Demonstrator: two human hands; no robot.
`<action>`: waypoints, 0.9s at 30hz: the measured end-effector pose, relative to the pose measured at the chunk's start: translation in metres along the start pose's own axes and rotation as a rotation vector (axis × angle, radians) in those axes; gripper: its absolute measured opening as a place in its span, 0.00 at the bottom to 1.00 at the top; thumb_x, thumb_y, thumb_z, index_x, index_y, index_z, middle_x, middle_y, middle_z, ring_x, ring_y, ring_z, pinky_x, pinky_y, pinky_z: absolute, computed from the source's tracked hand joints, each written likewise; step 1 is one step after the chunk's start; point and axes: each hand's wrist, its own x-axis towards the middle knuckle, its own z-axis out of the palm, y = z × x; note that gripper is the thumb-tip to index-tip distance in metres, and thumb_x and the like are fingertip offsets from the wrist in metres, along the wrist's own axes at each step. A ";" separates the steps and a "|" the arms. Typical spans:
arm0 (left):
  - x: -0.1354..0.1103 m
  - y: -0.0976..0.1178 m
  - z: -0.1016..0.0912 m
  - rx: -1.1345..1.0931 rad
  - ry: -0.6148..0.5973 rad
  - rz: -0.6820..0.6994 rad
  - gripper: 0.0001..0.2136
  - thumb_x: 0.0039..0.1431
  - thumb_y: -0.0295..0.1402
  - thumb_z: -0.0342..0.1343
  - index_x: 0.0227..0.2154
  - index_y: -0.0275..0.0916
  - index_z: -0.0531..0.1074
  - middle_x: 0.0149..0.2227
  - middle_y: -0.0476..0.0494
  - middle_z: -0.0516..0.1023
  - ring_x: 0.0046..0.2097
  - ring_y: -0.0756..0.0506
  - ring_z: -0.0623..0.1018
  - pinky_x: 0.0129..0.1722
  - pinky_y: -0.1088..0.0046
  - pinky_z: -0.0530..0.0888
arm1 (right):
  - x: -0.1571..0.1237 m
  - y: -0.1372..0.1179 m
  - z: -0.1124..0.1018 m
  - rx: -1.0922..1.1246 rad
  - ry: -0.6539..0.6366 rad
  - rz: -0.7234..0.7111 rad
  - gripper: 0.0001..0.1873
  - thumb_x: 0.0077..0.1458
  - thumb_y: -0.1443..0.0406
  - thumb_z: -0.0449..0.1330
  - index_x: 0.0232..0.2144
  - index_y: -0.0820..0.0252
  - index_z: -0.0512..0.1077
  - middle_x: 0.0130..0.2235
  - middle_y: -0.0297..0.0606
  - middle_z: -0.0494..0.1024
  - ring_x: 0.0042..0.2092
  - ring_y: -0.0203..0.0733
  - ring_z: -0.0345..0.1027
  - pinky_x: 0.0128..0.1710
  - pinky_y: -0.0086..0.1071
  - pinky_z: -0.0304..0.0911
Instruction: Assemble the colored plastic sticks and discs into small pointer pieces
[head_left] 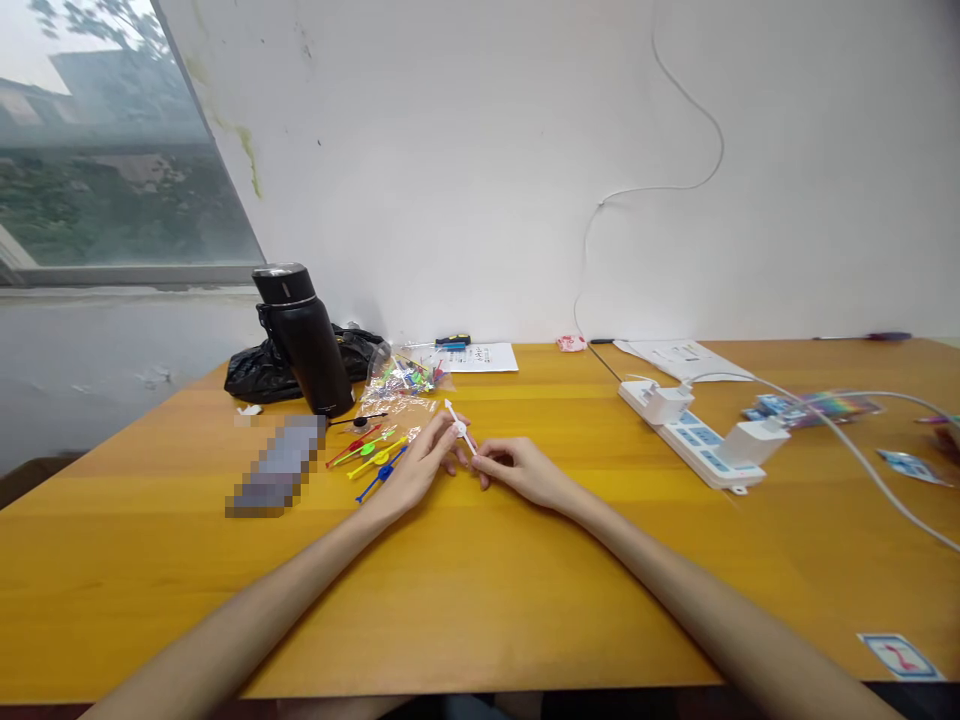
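A white plastic arrow spinner is held between my two hands above the table. My left hand has its thumb and fingers closed at the round hub of the arrow. The tail end is pinched between the thumb and fingers of my right hand. Just left of my left hand lie more arrow spinners: a blue one, a yellow one, a green one, a red one and a black one. My left hand partly covers the blue one.
Behind them sits a clear plastic bag of small coloured parts. A black bottle stands beside a black bag; a blurred-out flat object lies in front. To the right is a white power strip with plugs and cables.
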 end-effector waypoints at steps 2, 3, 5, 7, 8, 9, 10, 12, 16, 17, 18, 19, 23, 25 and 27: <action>0.000 0.001 0.000 -0.006 -0.008 -0.009 0.19 0.68 0.48 0.47 0.54 0.42 0.66 0.49 0.40 0.75 0.41 0.45 0.78 0.35 0.70 0.74 | 0.000 -0.001 0.000 0.019 -0.009 -0.009 0.20 0.65 0.52 0.56 0.32 0.62 0.73 0.30 0.36 0.77 0.33 0.38 0.68 0.36 0.29 0.59; 0.000 0.001 0.000 -0.007 -0.018 -0.011 0.19 0.68 0.48 0.47 0.54 0.42 0.66 0.49 0.41 0.75 0.41 0.45 0.78 0.35 0.71 0.74 | -0.001 -0.002 0.000 0.029 -0.013 -0.013 0.20 0.65 0.52 0.55 0.32 0.62 0.73 0.30 0.36 0.77 0.33 0.38 0.68 0.37 0.29 0.59; 0.001 0.002 0.000 -0.001 -0.042 -0.013 0.19 0.68 0.48 0.47 0.54 0.42 0.66 0.48 0.41 0.75 0.40 0.46 0.77 0.36 0.71 0.73 | -0.001 -0.003 0.001 0.057 -0.021 -0.020 0.21 0.66 0.51 0.55 0.31 0.62 0.73 0.31 0.37 0.77 0.34 0.38 0.68 0.38 0.29 0.60; 0.001 0.002 -0.001 0.020 -0.059 -0.014 0.19 0.68 0.48 0.47 0.53 0.42 0.67 0.47 0.42 0.76 0.40 0.46 0.77 0.37 0.71 0.73 | 0.000 -0.004 0.002 0.110 -0.030 -0.023 0.22 0.65 0.50 0.55 0.31 0.62 0.73 0.30 0.37 0.76 0.34 0.38 0.69 0.39 0.30 0.61; 0.001 0.002 -0.001 0.031 -0.058 -0.017 0.19 0.68 0.48 0.47 0.53 0.42 0.67 0.46 0.43 0.76 0.40 0.47 0.76 0.38 0.71 0.72 | 0.000 -0.004 0.002 0.141 -0.032 -0.023 0.22 0.65 0.49 0.55 0.32 0.62 0.73 0.30 0.37 0.76 0.34 0.38 0.69 0.39 0.30 0.62; 0.001 0.001 -0.001 0.039 -0.054 -0.024 0.19 0.68 0.48 0.47 0.53 0.41 0.66 0.44 0.43 0.76 0.39 0.47 0.76 0.39 0.71 0.72 | 0.001 -0.005 0.002 0.167 -0.028 -0.021 0.23 0.64 0.48 0.55 0.33 0.62 0.73 0.30 0.36 0.75 0.33 0.38 0.68 0.39 0.31 0.62; 0.000 -0.001 -0.002 0.043 -0.050 -0.033 0.19 0.68 0.48 0.47 0.54 0.41 0.66 0.44 0.43 0.77 0.39 0.47 0.76 0.39 0.70 0.72 | 0.001 -0.005 0.001 0.186 -0.010 -0.020 0.23 0.64 0.48 0.55 0.34 0.62 0.73 0.29 0.36 0.75 0.33 0.38 0.68 0.38 0.31 0.63; 0.000 -0.003 -0.003 0.038 -0.051 -0.051 0.20 0.68 0.48 0.46 0.55 0.42 0.64 0.44 0.43 0.77 0.39 0.47 0.77 0.40 0.69 0.72 | 0.002 -0.007 -0.001 0.195 0.069 -0.036 0.23 0.63 0.48 0.56 0.35 0.62 0.73 0.29 0.35 0.74 0.32 0.37 0.67 0.36 0.30 0.62; -0.002 -0.005 -0.003 0.016 -0.110 -0.067 0.20 0.70 0.48 0.43 0.55 0.41 0.63 0.45 0.40 0.78 0.39 0.46 0.78 0.41 0.68 0.70 | 0.004 -0.011 -0.009 0.160 0.281 -0.097 0.22 0.64 0.48 0.55 0.37 0.62 0.74 0.29 0.35 0.72 0.31 0.37 0.64 0.35 0.30 0.61; -0.002 -0.004 -0.003 0.014 -0.123 -0.064 0.20 0.70 0.48 0.43 0.55 0.40 0.64 0.44 0.40 0.79 0.39 0.46 0.78 0.41 0.68 0.70 | 0.004 -0.011 -0.010 0.153 0.309 -0.099 0.23 0.64 0.48 0.55 0.37 0.62 0.74 0.28 0.35 0.71 0.31 0.37 0.64 0.35 0.31 0.62; -0.002 -0.003 -0.002 0.012 -0.133 -0.060 0.20 0.70 0.48 0.43 0.55 0.40 0.64 0.43 0.40 0.79 0.40 0.46 0.78 0.41 0.68 0.69 | 0.004 -0.011 -0.011 0.148 0.326 -0.096 0.23 0.64 0.47 0.54 0.37 0.62 0.74 0.28 0.35 0.71 0.32 0.38 0.64 0.35 0.31 0.62; -0.002 -0.002 -0.002 0.011 -0.141 -0.055 0.21 0.70 0.48 0.43 0.55 0.40 0.64 0.43 0.40 0.80 0.40 0.46 0.77 0.41 0.68 0.69 | 0.004 -0.011 -0.012 0.143 0.333 -0.092 0.23 0.63 0.47 0.54 0.37 0.62 0.74 0.28 0.35 0.71 0.32 0.38 0.65 0.35 0.31 0.63; -0.003 0.000 -0.001 0.016 -0.137 -0.052 0.20 0.69 0.48 0.45 0.55 0.40 0.65 0.44 0.40 0.79 0.40 0.46 0.77 0.42 0.68 0.70 | 0.003 -0.010 -0.009 0.126 0.301 -0.087 0.23 0.64 0.47 0.55 0.37 0.62 0.73 0.29 0.35 0.71 0.31 0.37 0.64 0.34 0.30 0.62; -0.003 -0.001 -0.001 0.028 -0.112 -0.051 0.19 0.69 0.48 0.46 0.54 0.41 0.65 0.46 0.40 0.78 0.39 0.46 0.78 0.42 0.68 0.70 | 0.002 -0.010 -0.007 0.112 0.266 -0.092 0.21 0.65 0.49 0.54 0.37 0.62 0.73 0.29 0.34 0.71 0.31 0.36 0.64 0.34 0.30 0.61; -0.002 -0.002 -0.002 0.035 -0.086 -0.042 0.18 0.69 0.47 0.46 0.54 0.42 0.64 0.49 0.41 0.76 0.38 0.47 0.78 0.41 0.68 0.71 | 0.001 -0.011 -0.005 0.093 0.235 -0.096 0.20 0.65 0.50 0.54 0.36 0.61 0.72 0.29 0.34 0.72 0.31 0.36 0.64 0.34 0.29 0.61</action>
